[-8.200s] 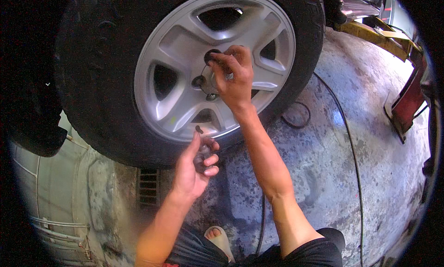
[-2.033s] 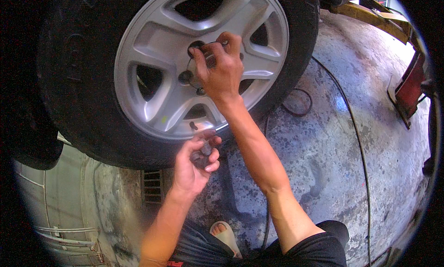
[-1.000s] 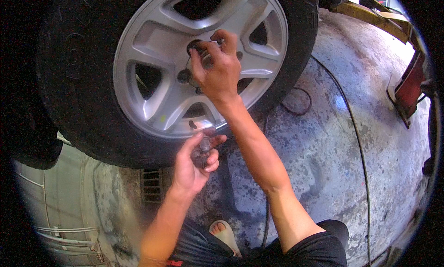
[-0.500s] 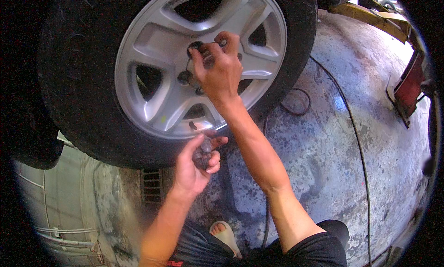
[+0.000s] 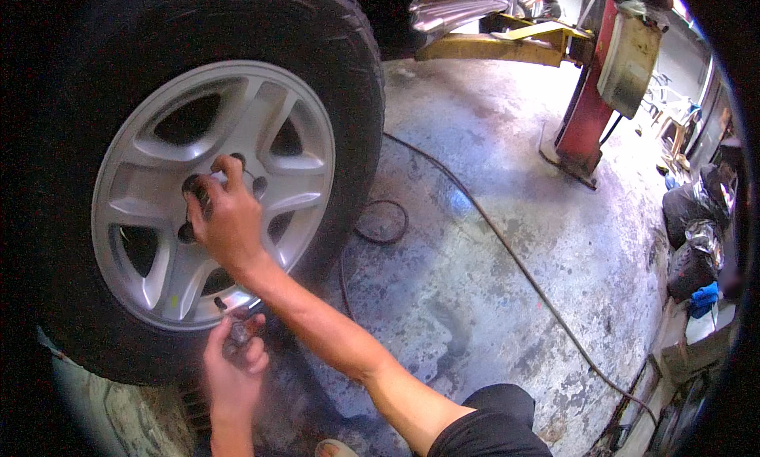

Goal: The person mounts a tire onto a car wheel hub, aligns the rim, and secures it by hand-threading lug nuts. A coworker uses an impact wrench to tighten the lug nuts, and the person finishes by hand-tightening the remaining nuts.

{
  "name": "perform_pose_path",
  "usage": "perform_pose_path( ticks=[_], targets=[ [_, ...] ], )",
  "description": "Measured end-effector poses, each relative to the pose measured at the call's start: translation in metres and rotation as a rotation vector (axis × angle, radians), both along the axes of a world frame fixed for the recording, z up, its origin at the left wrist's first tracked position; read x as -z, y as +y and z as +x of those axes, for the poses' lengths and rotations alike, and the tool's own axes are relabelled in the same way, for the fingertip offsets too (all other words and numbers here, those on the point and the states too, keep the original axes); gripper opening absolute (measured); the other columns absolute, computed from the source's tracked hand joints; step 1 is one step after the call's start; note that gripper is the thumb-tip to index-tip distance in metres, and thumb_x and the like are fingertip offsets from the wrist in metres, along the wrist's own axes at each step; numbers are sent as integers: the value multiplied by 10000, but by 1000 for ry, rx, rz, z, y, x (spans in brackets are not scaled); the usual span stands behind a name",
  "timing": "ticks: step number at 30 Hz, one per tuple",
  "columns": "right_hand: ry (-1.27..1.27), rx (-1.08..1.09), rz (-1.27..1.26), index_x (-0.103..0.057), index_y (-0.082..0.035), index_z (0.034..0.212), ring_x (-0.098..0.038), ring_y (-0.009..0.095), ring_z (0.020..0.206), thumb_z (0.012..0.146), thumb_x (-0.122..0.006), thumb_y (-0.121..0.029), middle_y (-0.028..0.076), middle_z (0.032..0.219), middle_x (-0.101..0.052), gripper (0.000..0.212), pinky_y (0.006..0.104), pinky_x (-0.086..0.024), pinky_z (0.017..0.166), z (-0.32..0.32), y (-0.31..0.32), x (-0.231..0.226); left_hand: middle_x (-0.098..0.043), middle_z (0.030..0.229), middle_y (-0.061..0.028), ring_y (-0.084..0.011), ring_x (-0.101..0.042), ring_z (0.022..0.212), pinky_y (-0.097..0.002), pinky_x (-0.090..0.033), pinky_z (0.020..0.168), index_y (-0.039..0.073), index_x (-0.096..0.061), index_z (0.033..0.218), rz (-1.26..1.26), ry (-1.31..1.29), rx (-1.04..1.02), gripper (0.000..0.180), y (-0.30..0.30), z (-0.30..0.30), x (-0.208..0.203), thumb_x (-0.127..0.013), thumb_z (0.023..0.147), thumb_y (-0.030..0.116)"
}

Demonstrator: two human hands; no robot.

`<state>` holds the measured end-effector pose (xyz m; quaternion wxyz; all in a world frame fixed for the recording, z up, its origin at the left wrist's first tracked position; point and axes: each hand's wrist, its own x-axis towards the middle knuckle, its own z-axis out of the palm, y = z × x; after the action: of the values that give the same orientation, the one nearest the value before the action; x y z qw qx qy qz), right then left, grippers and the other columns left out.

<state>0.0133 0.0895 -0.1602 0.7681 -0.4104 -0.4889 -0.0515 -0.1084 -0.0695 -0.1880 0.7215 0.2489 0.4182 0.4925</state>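
A silver alloy wheel [image 5: 305, 186] with a thick black tire [image 5: 360, 124] fills the left side of the view. My right hand [image 5: 231, 223] is at its hub, thumb and fingers pinched at the upper-left bolt recess. What they grip looks like a wheel nut, mostly hidden behind the fingers. Below, by the lower rim and the valve stem [image 5: 221, 302], my left hand [image 5: 231, 370] is curled around small dark metallic pieces that look like wheel nuts [image 5: 237, 334]. That hand is slightly blurred. Other bolt recesses show around the hub.
A black hose [image 5: 507, 255] snakes across the stained concrete floor [image 5: 467, 322], with a loop beside the tire. Beyond stand a red lift post [image 5: 587, 116] and a yellow lift arm [image 5: 491, 49]. Black bags [image 5: 689, 211] are piled at the right.
My view has swung right and up, so the wheel and both hands appear farther left and lower. The right hand stays at the same bolt recess; the left still holds the metallic pieces.
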Motion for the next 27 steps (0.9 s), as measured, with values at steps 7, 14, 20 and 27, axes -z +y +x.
perform_pose_path(
  ticks=[7,14,20,27],
  targets=[
    [0,16,-95,-667,6,972,-689,418,856,901,-758,-160,186,1172,-553,203,501,-571,702,-8,2,0,-746,1126,-136,-78,-410,551,-214,-323,446,73,-641,1269,84,-6,47,344,-4,-4,1,-525,1079,336],
    [1,-80,-19,-695,-30,1116,-664,264,809,896,-791,-162,139,1181,-576,274,391,-545,689,11,-26,2,-728,1191,-88,-68,-406,616,-210,-319,492,136,-606,1262,184,-23,28,363,-5,-4,-6,-559,1087,451],
    [-157,-896,-457,-699,-36,1051,-620,63,859,899,-802,-106,-12,962,-660,196,239,-504,704,64,-94,2,-595,1001,37,-81,-471,753,-237,-385,593,148,-608,1311,220,-55,-24,401,-4,-3,-8,-639,1046,447],
    [-284,-931,-482,-706,-17,1055,-703,202,829,784,-884,-94,87,930,-691,334,343,-596,672,58,-120,20,-608,1018,43,-49,-488,762,-218,-396,615,141,-595,1371,193,-8,-28,381,4,-1,-6,-663,1054,342]
  ],
)
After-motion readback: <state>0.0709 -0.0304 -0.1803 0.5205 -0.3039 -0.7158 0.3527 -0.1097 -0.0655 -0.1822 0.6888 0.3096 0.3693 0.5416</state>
